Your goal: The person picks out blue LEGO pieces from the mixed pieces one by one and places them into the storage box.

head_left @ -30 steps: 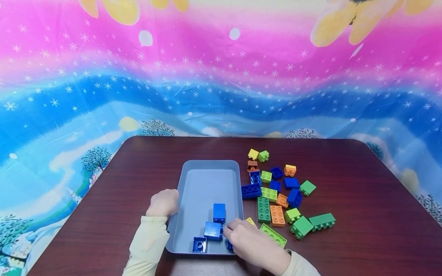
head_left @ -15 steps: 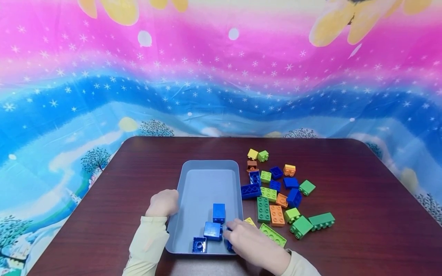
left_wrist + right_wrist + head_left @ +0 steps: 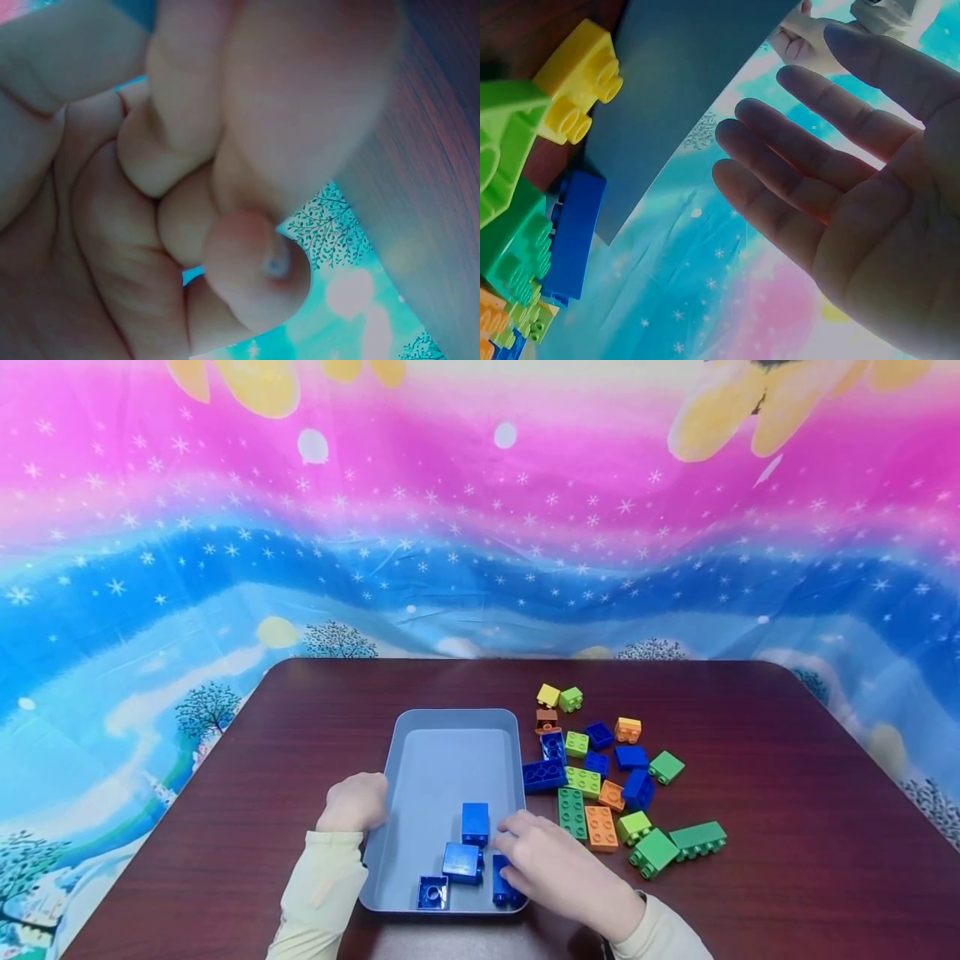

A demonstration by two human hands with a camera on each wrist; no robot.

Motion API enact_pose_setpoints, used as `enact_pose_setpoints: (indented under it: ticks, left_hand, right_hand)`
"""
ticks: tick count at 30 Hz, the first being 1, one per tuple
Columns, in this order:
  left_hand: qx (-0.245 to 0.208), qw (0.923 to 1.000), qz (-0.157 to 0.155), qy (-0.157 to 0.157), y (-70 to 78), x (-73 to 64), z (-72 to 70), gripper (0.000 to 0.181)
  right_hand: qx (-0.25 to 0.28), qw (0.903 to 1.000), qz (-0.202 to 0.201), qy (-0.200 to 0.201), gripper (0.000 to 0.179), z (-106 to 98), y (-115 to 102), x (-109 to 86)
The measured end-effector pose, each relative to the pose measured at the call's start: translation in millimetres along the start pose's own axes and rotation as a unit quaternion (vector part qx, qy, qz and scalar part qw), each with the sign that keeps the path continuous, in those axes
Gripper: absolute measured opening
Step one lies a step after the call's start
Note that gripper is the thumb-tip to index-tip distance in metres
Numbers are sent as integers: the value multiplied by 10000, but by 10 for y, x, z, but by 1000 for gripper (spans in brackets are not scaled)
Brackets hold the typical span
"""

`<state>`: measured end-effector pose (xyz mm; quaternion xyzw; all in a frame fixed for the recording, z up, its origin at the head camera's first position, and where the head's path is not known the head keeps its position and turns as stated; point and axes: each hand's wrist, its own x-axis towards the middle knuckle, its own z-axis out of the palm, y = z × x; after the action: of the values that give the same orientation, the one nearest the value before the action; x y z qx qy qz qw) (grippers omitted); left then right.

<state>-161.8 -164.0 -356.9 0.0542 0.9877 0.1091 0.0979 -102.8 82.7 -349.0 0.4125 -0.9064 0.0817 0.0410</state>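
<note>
A grey-blue tray lies on the table. My left hand holds its left rim with curled fingers; in the left wrist view the fingers fill most of the picture. Several blue toy bricks sit in the near part of the tray: one upright, one on its side, a small hollow-side-up one, and one in the near right corner. My right hand hovers over the right rim beside that corner brick. Its fingers are spread and relaxed in the right wrist view, with nothing in them.
Loose bricks in several colours lie right of the tray, among them a dark green one, an orange one and a long blue one by the rim. A yellow brick shows in the right wrist view. A printed cloth hangs behind the table.
My right hand has let go of the blue brick in the near right corner and lifted slightly away to the right, uncovering it. My left hand and the tray have stayed put.
</note>
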Motion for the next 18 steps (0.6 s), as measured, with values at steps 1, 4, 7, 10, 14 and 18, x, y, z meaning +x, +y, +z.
enact_pose_setpoints:
  ticks: [1, 4, 7, 10, 14, 18]
  left_hand:
    - [10, 10000, -4, -5, -1, 2, 0, 33]
    - [35, 10000, 0, -11, -2, 8, -1, 32]
    - [47, 10000, 9, -16, 0, 10, -3, 32]
    - [21, 10000, 11, -6, -1, 5, 2, 32]
    - [16, 10000, 14, 8, -5, 2, 10, 33]
    - [1, 10000, -5, 3, -4, 4, 10, 33]
  right_hand:
    - [-1, 10000, 24, 25, 22, -1, 7, -2]
    - [26, 9999, 111, 55, 24, -9, 23, -2]
    - [37, 9998, 171, 103, 24, -13, 48, -1]
    - [19, 9996, 181, 213, 22, -11, 80, -3]
    - [52, 9990, 190, 397, 18, -8, 123, -5]
    - [148, 9987, 270, 411, 17, -30, 172, -1]
